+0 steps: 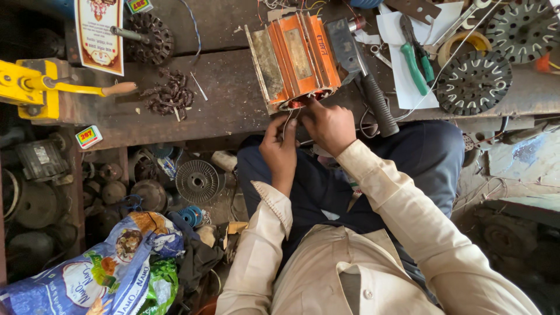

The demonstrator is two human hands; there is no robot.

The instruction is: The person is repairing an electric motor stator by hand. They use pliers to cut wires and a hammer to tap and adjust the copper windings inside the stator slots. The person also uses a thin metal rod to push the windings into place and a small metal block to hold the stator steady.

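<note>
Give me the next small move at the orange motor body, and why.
Probably draw the thin wire further out with the left hand while the right hand steadies the orange motor body: both sets of fingertips sit at its open end on the bench edge, the wire pinched between them.

The person wears a cream long-sleeved shirt [350,274] with a buttoned front placket, a collar and stitched cuffs, slightly soiled along the sleeves. Dark navy trousers [402,169] cover the legs. Both hands are bare.

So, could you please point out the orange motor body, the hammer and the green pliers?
Orange motor body [300,55]: head view, ribbed top side.
Hammer [378,105]: head view, black grip.
Green pliers [415,70]: head view, green handle.
</note>
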